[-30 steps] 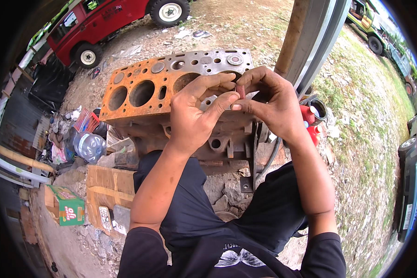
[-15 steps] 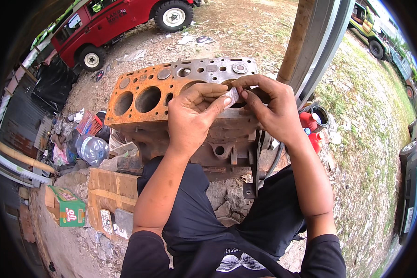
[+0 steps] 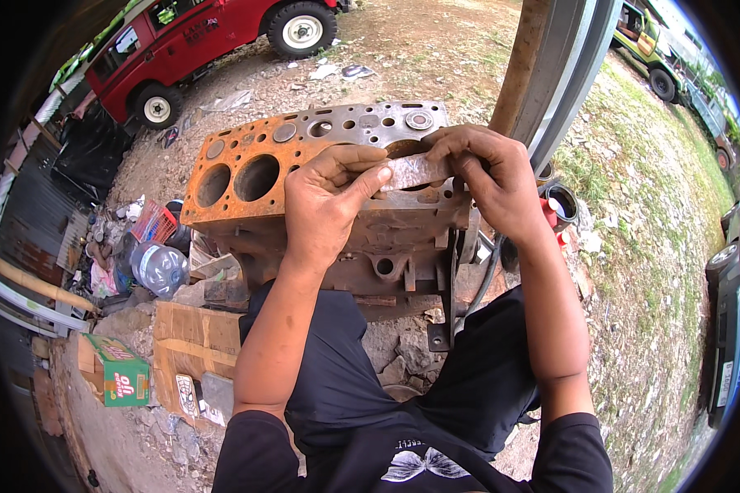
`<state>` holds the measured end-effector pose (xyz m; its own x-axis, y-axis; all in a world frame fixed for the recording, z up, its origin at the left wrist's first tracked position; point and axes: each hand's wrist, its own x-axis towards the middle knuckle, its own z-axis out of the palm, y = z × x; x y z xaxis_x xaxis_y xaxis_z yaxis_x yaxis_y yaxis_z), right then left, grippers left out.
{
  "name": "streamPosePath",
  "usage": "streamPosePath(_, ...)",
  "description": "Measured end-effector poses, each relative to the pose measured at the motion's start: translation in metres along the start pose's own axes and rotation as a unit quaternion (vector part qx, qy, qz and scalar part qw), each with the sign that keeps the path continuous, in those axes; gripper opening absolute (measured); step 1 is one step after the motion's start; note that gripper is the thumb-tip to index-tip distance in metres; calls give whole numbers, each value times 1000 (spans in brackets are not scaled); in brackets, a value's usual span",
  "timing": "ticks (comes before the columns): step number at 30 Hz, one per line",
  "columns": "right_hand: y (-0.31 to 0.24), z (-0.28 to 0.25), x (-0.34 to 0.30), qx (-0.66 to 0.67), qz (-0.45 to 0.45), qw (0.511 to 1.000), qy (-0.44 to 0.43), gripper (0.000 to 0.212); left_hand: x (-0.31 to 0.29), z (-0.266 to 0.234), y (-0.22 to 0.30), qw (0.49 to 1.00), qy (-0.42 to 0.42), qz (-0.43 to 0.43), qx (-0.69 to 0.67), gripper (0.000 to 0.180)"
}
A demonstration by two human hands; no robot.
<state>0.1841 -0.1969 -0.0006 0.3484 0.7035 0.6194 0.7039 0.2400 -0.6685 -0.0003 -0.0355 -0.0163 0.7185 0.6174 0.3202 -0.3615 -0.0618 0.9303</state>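
Observation:
My left hand [image 3: 327, 201] pinches one end of a short, pale grey, crinkled strip [image 3: 415, 172] between thumb and fingers. At its other end, the fingers of my right hand [image 3: 495, 182] are closed on it, so the strip lies stretched flat between both hands. What it is made of I cannot make out. Just below and behind it stands an engine block [image 3: 362, 238], its top face orange with rust on the left and bare grey metal on the right. Two round cylinder bores show openly at the left; my hands partly cover the others.
A metal post [image 3: 551, 74] rises just beyond my right hand. Red bottles and a black container [image 3: 561, 204] stand beside the block. Left lie a clear plastic jug [image 3: 160, 267], a cardboard box [image 3: 193, 333] and a green carton [image 3: 123, 378]. A red off-road vehicle [image 3: 214, 49] is parked behind.
The pale strip, earlier bunched small between my fingertips, is now spread out longer. My hands have moved apart, the left one slightly leftward. The view has shifted a little.

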Motion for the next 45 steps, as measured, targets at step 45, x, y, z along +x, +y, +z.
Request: streamPosePath(45,-56,27,-92,-448,13,886,-118,72,-2,-4,8,965,22,119,232,19)
